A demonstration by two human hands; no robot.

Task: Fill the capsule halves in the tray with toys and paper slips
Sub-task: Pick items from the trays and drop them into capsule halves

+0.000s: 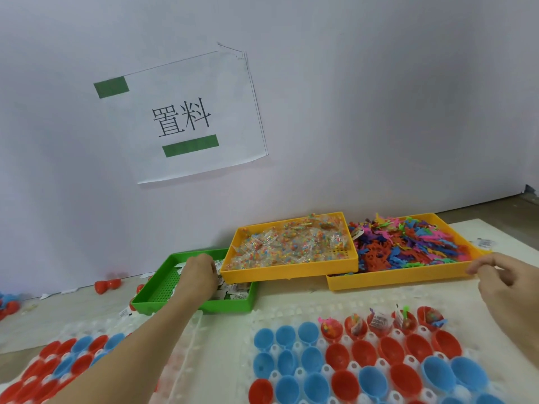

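Observation:
A clear capsule tray [262, 316] in front of me holds red and blue capsule halves [364, 371]. Several red halves in its far row [379, 323] contain toys and slips. My left hand [198, 275] reaches into the green tray [189, 306], its fingers curled down onto the paper slips [233, 291]. My right hand [495, 275] hovers by the right corner of the yellow tray [393, 282] of colourful rubbery toys [408, 246], fingers loosely curled and holding nothing I can see. A second yellow tray [288, 271] holds bead packets [291, 246].
Another tray of red and blue capsule halves [67, 360] lies at the near left. Loose red capsules [108, 284] and scattered slips sit by the wall. A paper sign [186, 118] hangs on the white wall right behind the trays.

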